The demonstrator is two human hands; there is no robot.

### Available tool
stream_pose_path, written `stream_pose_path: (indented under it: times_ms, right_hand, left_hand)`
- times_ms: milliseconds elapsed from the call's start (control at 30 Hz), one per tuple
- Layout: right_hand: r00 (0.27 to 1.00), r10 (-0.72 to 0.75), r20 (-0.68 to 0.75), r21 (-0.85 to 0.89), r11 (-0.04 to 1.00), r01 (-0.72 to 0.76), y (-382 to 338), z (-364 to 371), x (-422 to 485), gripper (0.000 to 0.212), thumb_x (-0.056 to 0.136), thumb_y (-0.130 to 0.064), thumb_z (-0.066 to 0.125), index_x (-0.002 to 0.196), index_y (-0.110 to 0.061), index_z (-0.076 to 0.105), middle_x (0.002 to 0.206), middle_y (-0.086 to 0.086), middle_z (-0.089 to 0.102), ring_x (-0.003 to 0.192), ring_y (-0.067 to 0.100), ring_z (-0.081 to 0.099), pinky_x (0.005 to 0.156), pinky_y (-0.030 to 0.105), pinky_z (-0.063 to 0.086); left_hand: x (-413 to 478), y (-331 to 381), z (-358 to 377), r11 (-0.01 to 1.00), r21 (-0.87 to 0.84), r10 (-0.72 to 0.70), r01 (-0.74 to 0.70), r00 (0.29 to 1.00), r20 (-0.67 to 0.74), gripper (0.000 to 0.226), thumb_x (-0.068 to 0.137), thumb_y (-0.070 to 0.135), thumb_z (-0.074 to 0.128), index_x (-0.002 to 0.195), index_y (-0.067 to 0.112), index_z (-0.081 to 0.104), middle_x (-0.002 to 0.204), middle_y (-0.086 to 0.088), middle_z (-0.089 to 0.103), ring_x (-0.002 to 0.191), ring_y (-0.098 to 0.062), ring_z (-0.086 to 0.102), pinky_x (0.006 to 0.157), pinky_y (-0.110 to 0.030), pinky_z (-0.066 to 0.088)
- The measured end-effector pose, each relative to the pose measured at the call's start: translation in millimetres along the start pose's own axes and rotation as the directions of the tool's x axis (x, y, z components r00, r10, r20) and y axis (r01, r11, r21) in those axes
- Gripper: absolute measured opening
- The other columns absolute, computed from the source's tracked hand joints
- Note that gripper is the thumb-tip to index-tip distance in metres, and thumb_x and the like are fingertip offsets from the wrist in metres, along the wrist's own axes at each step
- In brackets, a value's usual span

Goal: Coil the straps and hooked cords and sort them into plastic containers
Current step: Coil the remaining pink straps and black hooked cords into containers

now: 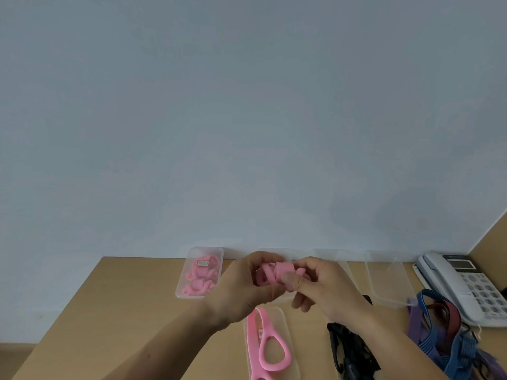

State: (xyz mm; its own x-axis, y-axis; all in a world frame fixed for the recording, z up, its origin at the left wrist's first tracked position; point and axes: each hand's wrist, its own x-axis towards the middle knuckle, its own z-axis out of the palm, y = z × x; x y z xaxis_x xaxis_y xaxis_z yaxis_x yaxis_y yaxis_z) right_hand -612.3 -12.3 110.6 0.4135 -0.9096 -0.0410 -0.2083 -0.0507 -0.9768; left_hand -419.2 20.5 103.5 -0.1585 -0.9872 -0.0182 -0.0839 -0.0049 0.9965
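Both hands hold a pink strap [275,272] above the middle of the wooden table [123,311]. My left hand [244,286] cups the coiled part from the left. My right hand [326,286] pinches its end with thumb and forefinger. A clear container [199,272] at the back left holds coiled pink straps with a label. Another pink strap [267,346] lies uncoiled in a clear container [285,325] under my hands. An empty clear container [389,278] stands at the back right.
Black straps [348,349] lie at the front right. Blue, purple and red hooked cords [450,335] are heaped at the right edge. A white desk phone [466,283] sits at the far right, against the pale wall.
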Motion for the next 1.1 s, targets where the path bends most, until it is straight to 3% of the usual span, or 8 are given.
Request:
stream_pose_path:
  times_ms: [100, 200, 267, 367, 500, 733, 967, 1100]
  right_hand:
    - [0.998, -0.007, -0.064, -0.02, 1.0, 0.006, 1.7, 6.4, 0.7, 0.051, 0.067, -0.059, 0.075, 0.092, -0.015, 0.07, 0.075, 0.008, 0.073, 0.056, 0.025, 0.068, 0.049, 0.029, 0.052]
    - [0.989, -0.037, -0.141, -0.016, 0.999, 0.035, 2.0, 11.7, 2.1, 0.063, 0.063, -0.068, 0.074, 0.089, -0.011, 0.068, 0.072, 0.008, 0.073, 0.055, 0.025, 0.068, 0.048, 0.031, 0.051]
    - [0.988, -0.088, -0.128, 0.016, 0.996, 0.09, 0.8, 10.0, 3.5, 0.055, 0.072, -0.069, 0.069, 0.087, -0.017, 0.071, 0.082, 0.005, 0.074, 0.064, 0.025, 0.07, 0.054, 0.032, 0.053]
    - [0.987, -0.161, -0.005, 0.079, 0.984, 0.161, 0.1, 4.5, 4.1, 0.023, 0.091, -0.04, 0.058, 0.098, -0.027, 0.075, 0.103, 0.001, 0.072, 0.086, 0.021, 0.07, 0.067, 0.027, 0.053]
    - [0.983, -0.183, -0.015, 0.028, 0.983, 0.183, 8.0, 1.1, 5.8, 0.025, 0.097, -0.013, 0.059, 0.104, -0.033, 0.074, 0.094, 0.005, 0.073, 0.079, 0.024, 0.071, 0.065, 0.026, 0.052]
    - [0.926, -0.287, -0.246, -0.08, 0.958, 0.275, 19.4, 14.7, 11.4, 0.009, 0.083, -0.041, 0.067, 0.088, -0.036, 0.073, 0.076, -0.005, 0.073, 0.056, 0.015, 0.067, 0.053, 0.017, 0.048]
    - [0.823, -0.395, -0.409, -0.241, 0.916, 0.32, 29.0, 26.5, 21.2, 0.006, 0.084, -0.037, 0.066, 0.085, -0.038, 0.071, 0.064, -0.015, 0.069, 0.051, 0.006, 0.065, 0.052, 0.014, 0.05]
    - [0.839, -0.341, -0.425, -0.212, 0.938, 0.274, 32.6, 28.8, 24.7, 0.015, 0.085, -0.041, 0.061, 0.09, -0.033, 0.073, 0.069, -0.016, 0.071, 0.053, 0.006, 0.066, 0.053, 0.016, 0.051]
  left_hand:
    - [-0.8, -3.9, -0.4, 0.998, 0.006, 0.065, -0.065, 0.997, -0.047, 0.04, 0.077, 0.016, 0.081, 0.114, 0.02, 0.066, 0.089, 0.006, 0.073, 0.079, -0.009, 0.068, 0.072, -0.022, 0.052]
    - [1.4, -3.8, -4.3, 0.995, -0.038, 0.085, -0.088, 0.995, -0.06, 0.039, 0.081, 0.014, 0.08, 0.116, 0.016, 0.065, 0.079, 0.011, 0.07, 0.071, -0.006, 0.063, 0.067, -0.02, 0.05]
    - [3.5, -2.7, -9.0, 0.992, -0.096, 0.075, -0.079, 0.996, -0.049, 0.038, 0.082, 0.011, 0.078, 0.117, 0.012, 0.064, 0.075, 0.009, 0.066, 0.066, -0.008, 0.059, 0.063, -0.021, 0.048]
    - [6.3, -4.1, -18.1, 0.981, -0.192, 0.015, -0.025, 0.999, -0.051, 0.038, 0.079, 0.01, 0.077, 0.116, 0.012, 0.066, 0.076, -0.003, 0.063, 0.063, -0.016, 0.054, 0.062, -0.026, 0.047]
    - [6.1, -10.2, -19.4, 0.952, -0.304, -0.047, 0.036, 0.999, -0.027, 0.039, 0.075, 0.014, 0.078, 0.113, 0.011, 0.069, 0.077, -0.01, 0.059, 0.061, -0.02, 0.051, 0.061, -0.03, 0.042]
    - [8.1, -11.3, -14.8, 0.93, -0.363, -0.084, 0.059, 0.995, -0.055, 0.045, 0.076, 0.016, 0.079, 0.117, 0.003, 0.065, 0.073, -0.01, 0.058, 0.058, -0.019, 0.05, 0.059, -0.029, 0.041]
    - [10.7, -12.9, -11.9, 0.88, -0.471, -0.128, 0.065, 0.987, -0.101, 0.047, 0.071, 0.015, 0.08, 0.114, 0.002, 0.066, 0.07, -0.008, 0.059, 0.058, -0.018, 0.053, 0.056, -0.025, 0.047]
    - [13.8, -12.2, -10.0, 0.878, -0.474, -0.14, 0.066, 0.983, -0.122, 0.05, 0.072, 0.014, 0.08, 0.117, 0.0, 0.064, 0.069, -0.006, 0.061, 0.057, -0.016, 0.053, 0.055, -0.024, 0.047]
